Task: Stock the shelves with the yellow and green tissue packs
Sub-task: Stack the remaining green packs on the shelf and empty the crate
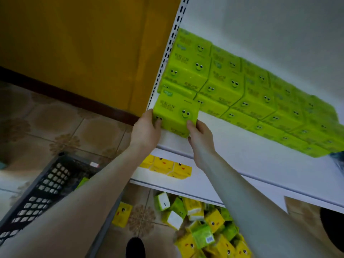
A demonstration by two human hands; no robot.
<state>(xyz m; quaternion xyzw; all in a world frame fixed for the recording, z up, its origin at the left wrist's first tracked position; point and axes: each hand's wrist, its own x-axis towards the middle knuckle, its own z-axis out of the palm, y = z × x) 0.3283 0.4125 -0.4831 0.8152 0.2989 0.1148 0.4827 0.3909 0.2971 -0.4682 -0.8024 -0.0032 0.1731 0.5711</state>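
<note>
At frame centre, a green pack (176, 113) (smiley face up) sits on the upper shelf (242, 155), gripped between the left hand (146, 130) and right hand (200, 139).

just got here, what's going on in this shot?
A person grips one green tissue pack between left hand and right hand at the left end of the upper shelf, beside the stacked green packs. A few yellow packs sit on the lower shelf; a mixed pile lies on the floor near a dark crate.
</note>
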